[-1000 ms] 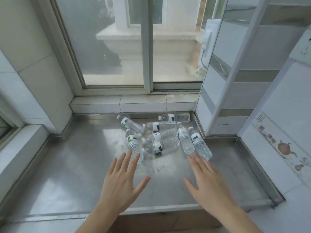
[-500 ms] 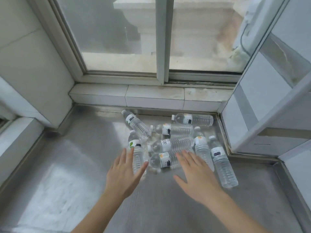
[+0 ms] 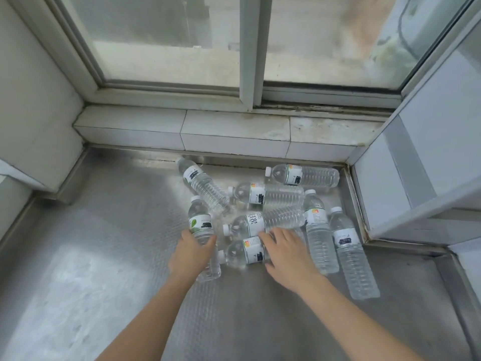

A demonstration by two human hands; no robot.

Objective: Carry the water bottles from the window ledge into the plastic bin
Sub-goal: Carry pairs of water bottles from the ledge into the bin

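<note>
Left hand (image 3: 189,252) wrapped around leaf-label bottle (image 3: 201,231); right hand (image 3: 287,252) spread flat over nearest lying bottle (image 3: 244,252) on ledge (image 3: 104,256).

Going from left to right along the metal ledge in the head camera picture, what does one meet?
Left hand closing on the green-leaf bottle → right hand on the nearest lying bottle → upright-lying orange-label bottle → rightmost bottle → white cabinet.
</note>
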